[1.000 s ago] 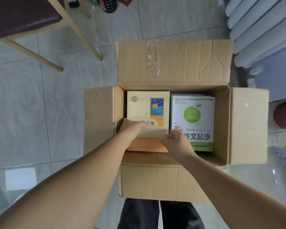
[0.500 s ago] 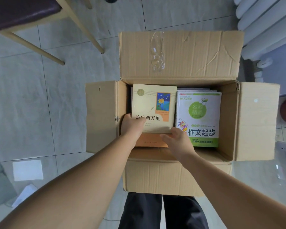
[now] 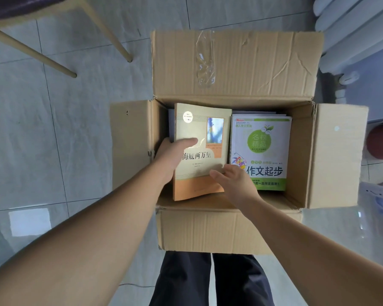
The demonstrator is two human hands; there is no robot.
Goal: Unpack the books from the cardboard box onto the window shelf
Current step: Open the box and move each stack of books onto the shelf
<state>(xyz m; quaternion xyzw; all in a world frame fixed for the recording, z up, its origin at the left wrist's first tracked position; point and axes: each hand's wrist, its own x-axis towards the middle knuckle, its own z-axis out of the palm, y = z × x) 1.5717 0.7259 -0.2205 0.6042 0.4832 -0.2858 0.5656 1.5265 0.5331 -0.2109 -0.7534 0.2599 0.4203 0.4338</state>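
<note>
The open box (image 3: 237,228) fills the middle of the frame on the tiled floor. Inside, at left, the tan book (image 3: 199,171) tilts up beside a green book (image 3: 263,151). The left hand (image 3: 171,154) grips the tan book's left edge, thumb on the cover; the right hand (image 3: 234,182), fingers loosely spread, touches its lower right corner.

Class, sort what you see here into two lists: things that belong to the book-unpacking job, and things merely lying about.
Belongs to the job:
cardboard box
beige and orange book, gripped by the left hand
right hand at its edge
green and white book

Lying about:
chair legs
white radiator
paper on floor
</note>
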